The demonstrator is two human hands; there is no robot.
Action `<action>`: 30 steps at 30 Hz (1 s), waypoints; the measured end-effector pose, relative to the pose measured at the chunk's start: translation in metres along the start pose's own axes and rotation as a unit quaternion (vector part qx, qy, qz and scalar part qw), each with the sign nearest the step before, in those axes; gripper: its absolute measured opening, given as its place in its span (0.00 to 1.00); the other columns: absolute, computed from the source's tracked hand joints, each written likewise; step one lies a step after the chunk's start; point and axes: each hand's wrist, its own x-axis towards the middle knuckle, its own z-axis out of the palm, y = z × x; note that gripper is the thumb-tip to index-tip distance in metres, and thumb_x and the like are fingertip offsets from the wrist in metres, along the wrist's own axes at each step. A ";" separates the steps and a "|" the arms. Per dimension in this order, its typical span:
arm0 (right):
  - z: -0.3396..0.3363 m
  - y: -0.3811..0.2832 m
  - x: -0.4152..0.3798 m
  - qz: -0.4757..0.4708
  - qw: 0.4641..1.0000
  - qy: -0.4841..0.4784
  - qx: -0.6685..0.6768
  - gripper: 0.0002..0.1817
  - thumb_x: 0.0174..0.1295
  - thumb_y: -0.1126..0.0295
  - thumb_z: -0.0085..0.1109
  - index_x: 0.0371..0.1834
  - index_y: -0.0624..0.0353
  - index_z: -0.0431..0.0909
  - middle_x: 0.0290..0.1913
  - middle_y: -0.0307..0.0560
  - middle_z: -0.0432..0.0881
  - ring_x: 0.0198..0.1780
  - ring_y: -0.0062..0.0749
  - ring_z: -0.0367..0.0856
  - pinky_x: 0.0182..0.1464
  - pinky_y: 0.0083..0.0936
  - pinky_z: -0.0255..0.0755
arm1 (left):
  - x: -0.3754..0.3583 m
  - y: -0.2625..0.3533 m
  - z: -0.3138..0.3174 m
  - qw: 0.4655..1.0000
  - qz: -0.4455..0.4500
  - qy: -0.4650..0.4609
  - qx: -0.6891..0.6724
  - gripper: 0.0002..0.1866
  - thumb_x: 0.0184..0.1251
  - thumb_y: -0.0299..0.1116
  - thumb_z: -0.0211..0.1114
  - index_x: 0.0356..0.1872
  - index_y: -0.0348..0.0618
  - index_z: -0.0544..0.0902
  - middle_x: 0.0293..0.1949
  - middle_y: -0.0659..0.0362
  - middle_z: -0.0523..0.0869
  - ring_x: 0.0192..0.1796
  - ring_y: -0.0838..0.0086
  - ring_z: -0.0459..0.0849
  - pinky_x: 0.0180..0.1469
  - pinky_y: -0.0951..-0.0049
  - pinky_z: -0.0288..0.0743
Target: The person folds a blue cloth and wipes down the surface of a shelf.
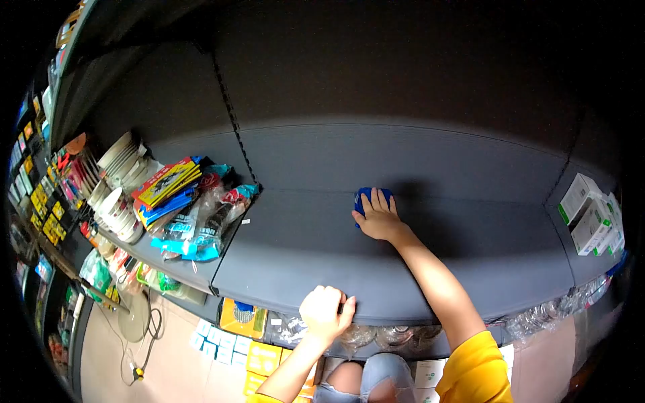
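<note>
A blue cloth point(363, 196) lies on the dark grey shelf, near where its surface meets the back panel. My right hand point(378, 219) presses on this cloth from above, fingers spread over it, with blue showing around the fingers. Closer to me, my left hand point(327, 311) is curled into a fist at the shelf's front edge, thumb against the fingers, and nothing shows in it. The grey shelf point(302, 248) stretches between the two hands and to both sides.
Stacked bowls point(119, 213) and packaged goods in plastic bags point(195, 225) stand at the left. White boxes point(590, 213) are at the far right. Below the shelf are wrapped glassware point(396, 337), orange boxes point(263, 358) and a round-based stand point(134, 314) with a cable on the floor.
</note>
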 end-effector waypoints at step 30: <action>-0.020 0.082 -0.058 0.030 0.997 0.050 0.046 0.32 0.66 0.52 0.31 0.67 0.61 0.50 0.70 0.56 0.42 0.72 0.41 0.35 0.70 0.38 0.30 | 0.002 -0.003 0.002 0.999 -0.005 -0.003 0.045 0.12 0.53 0.34 0.59 0.16 0.43 0.68 0.16 0.58 0.70 0.21 0.64 0.70 0.23 0.68 0.63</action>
